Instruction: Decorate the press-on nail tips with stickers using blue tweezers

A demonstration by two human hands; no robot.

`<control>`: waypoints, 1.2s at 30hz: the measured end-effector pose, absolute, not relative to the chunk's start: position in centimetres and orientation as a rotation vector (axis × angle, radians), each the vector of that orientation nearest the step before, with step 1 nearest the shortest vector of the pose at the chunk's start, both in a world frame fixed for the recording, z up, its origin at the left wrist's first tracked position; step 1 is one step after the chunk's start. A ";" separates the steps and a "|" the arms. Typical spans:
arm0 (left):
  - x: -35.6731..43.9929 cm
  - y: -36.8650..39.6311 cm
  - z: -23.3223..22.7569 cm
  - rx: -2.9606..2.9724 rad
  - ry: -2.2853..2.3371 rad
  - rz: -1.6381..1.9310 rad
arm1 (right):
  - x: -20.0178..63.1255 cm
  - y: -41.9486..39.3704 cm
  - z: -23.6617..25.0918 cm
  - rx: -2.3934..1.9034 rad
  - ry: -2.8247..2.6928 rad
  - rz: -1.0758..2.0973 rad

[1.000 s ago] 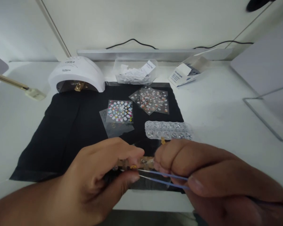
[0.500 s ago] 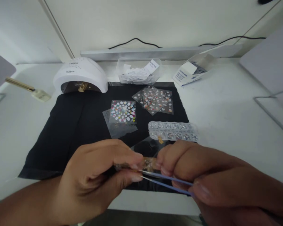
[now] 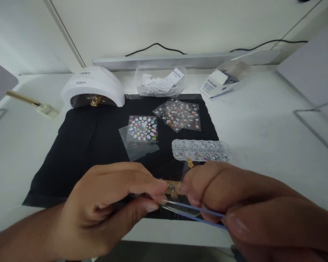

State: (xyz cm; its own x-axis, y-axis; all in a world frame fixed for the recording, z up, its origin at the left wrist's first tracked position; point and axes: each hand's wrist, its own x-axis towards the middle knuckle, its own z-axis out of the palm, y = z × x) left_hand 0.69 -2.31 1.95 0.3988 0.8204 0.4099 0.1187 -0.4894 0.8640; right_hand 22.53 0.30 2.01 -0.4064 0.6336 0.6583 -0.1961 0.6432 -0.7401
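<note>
On the desk (image 3: 262, 120) I see a black mat (image 3: 84, 145). Above its near edge, my left hand (image 3: 109, 207) has its grip closed on a small tan strip (image 3: 171, 187); my right hand (image 3: 235, 203) pinches blue tweezers (image 3: 191, 211), tips at the strip.

Your left hand (image 3: 109, 207) is curled, with the thumb and fingers pinched together. Your right hand (image 3: 235, 207) is curled too, its fingertips almost touching your left.
</note>
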 end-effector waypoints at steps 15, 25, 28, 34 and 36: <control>0.5 -2.0 1.7 1.842 0.695 1.143 | 23.8 1.2 1.2 -0.178 -1.858 1.044; 0.6 -1.9 2.0 1.968 0.764 1.109 | 23.9 1.3 0.6 -0.217 -1.843 1.112; 0.7 -1.9 2.1 1.976 0.766 1.106 | 23.9 1.1 0.6 -0.267 -1.802 1.123; 0.5 -1.8 2.4 1.982 0.744 1.112 | 23.7 0.6 0.8 -0.340 -1.742 1.179; 0.5 -1.8 2.3 1.978 0.739 1.116 | 23.5 0.7 0.7 -0.353 -1.717 1.191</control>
State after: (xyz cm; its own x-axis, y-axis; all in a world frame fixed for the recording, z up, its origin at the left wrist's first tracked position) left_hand 0.51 -1.79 2.32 0.4568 0.7630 0.4574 0.1238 -0.5637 0.8167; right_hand 23.54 0.71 0.73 -0.4786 0.6850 0.5493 -0.2744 0.4775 -0.8347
